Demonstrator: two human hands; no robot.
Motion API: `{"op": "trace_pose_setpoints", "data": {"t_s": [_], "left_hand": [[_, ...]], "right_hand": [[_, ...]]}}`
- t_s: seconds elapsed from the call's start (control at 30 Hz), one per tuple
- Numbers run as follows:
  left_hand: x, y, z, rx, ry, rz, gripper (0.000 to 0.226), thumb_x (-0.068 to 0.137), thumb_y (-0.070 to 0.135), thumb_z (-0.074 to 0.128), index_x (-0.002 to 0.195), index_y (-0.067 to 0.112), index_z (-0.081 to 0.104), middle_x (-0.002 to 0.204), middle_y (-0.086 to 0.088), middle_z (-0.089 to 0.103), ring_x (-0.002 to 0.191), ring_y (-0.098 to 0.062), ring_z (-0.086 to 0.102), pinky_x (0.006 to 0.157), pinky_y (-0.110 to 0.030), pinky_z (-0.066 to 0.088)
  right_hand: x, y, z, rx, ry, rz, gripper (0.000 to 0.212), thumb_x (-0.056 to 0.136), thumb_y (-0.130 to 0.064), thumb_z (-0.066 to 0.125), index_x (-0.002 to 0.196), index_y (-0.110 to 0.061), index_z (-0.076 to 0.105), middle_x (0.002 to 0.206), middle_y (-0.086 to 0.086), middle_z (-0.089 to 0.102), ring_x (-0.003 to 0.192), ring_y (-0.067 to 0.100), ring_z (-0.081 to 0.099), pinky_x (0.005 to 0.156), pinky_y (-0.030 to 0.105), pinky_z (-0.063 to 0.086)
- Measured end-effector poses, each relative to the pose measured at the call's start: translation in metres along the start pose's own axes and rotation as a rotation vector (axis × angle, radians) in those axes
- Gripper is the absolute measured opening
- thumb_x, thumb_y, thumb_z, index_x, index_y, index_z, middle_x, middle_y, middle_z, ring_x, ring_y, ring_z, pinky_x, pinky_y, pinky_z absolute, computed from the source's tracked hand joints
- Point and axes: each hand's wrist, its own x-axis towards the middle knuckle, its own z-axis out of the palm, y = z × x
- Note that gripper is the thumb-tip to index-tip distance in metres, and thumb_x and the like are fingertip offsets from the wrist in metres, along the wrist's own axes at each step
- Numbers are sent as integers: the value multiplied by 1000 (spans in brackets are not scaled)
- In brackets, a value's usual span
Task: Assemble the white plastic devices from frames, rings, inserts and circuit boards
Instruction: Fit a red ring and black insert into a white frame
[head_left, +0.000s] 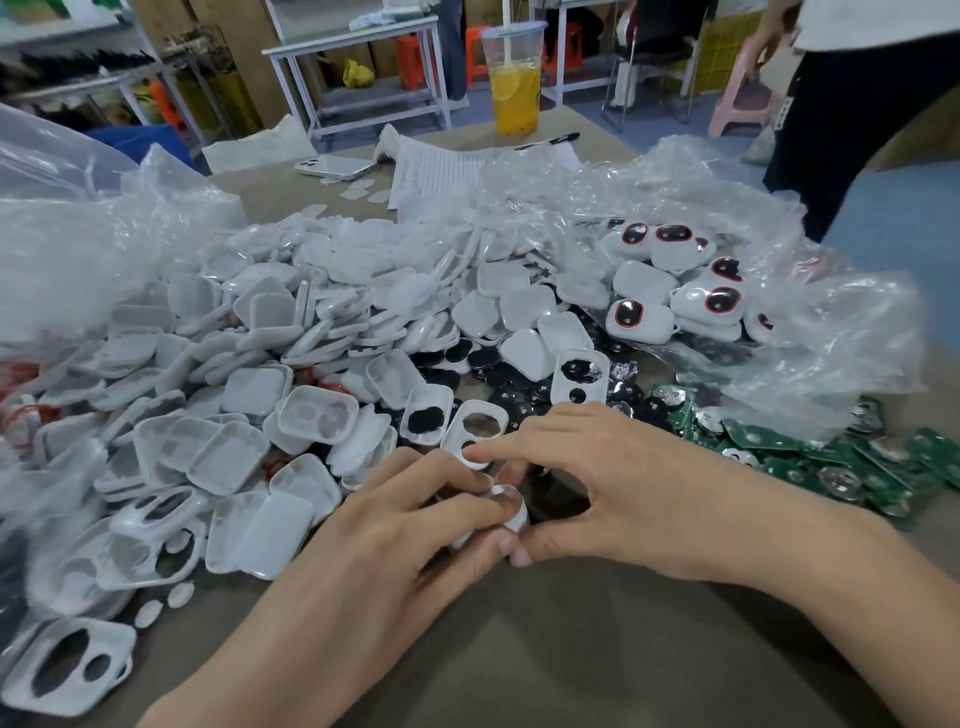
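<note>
Head view looks down on two bare hands meeting over a brown table (519, 654). The left hand (384, 530) and the right hand (618, 488) close from either side on a small white plastic part (511, 512), which sits between the two sets of fingertips, just above the tabletop. The left fingers curl narrowly over its top while the left thumb presses up from beneath. The right thumb tip meets the left thumb just below the part, and the right fingers bend down over its far side. Most of the part is hidden, so its exact shape cannot be told. The right index finger stretches further left, its tip lying at the near edge of a white plastic frame with two openings (475, 423) that rests just beyond the hands.

A wide heap of white plastic shells (260, 364) spreads to the left and behind. A scatter of black inserts (493, 364) lies beyond the hands, and green circuit boards (831, 457) are piled to the right. Finished white devices with red-ringed black windows (675, 296) sit on crumpled clear plastic wrap (779, 338) at the far right. Another large white frame with two cutouts (67, 670) lies at the near left. Farther back stand a clear cup of orange drink (514, 78), a printed paper sheet (436, 171) and a black pen (550, 140).
</note>
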Motion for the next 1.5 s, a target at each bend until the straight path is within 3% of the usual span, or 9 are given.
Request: {"op": "trace_pose_setpoints", "data": {"t_s": [0.47,0.63,0.77,0.97,1.07,1.2,1.3,1.4,1.5], "left_hand": [[-3,11,-2,16,7,-75,31,96,51,49,105,39,76,104,22,63,96,-4,58,83,-24,47],[0,14,-5,-67,-70,-195,41,90,66,42,106,46,74,107,26,59,105,0,49,92,-29,42],[4,15,-8,-99,-113,-244,23,94,57,56,108,48,72,104,25,56,107,6,43,94,-27,38],[5,18,-7,-137,-105,-308,18,92,55,61,105,49,73,94,22,55,91,0,45,82,-25,31],[3,21,-6,-163,-73,-334,15,92,51,63,104,47,72,92,23,55,91,5,44,83,-24,29],[4,27,-8,-192,-79,-380,7,96,43,64,101,44,68,92,16,56,96,-5,46,89,-31,32],[5,24,-16,-214,-176,-389,15,99,33,61,111,36,69,93,18,53,92,-6,48,83,-23,33],[9,21,-27,-284,-274,-391,23,100,18,60,114,34,68,93,17,54,75,9,52,70,-7,36],[13,24,-34,-334,-301,-418,19,98,16,62,102,34,64,93,15,61,88,2,59,71,-3,40]], "right_hand": [[-1,0,2,4,20,15,64,78,-52,76,136,-40,53,106,-36,51,107,-16,40,93,1,23],[-2,-2,1,58,22,66,67,75,-51,80,137,-42,55,112,-30,54,108,-9,47,91,9,34],[-8,-6,1,87,28,109,69,76,-53,78,139,-40,54,113,-29,56,110,-12,46,90,5,32],[-22,-14,20,94,158,196,66,77,-57,73,134,-56,39,111,-54,48,116,-20,36,100,9,30],[-21,-16,21,194,227,255,45,74,-49,77,110,-51,50,109,-37,61,112,-10,49,90,22,41],[-23,-20,22,220,266,295,32,71,-46,78,96,-46,58,105,-22,65,100,-9,54,81,21,42],[-23,-24,22,220,270,316,31,74,-41,80,95,-47,59,106,-24,65,98,-13,52,72,10,36],[-23,-27,19,202,248,328,30,77,-39,79,94,-48,57,109,-25,66,100,-11,54,77,10,37],[-24,-30,18,163,234,323,30,79,-38,78,91,-50,54,107,-27,65,99,-21,49,75,6,35]]}}
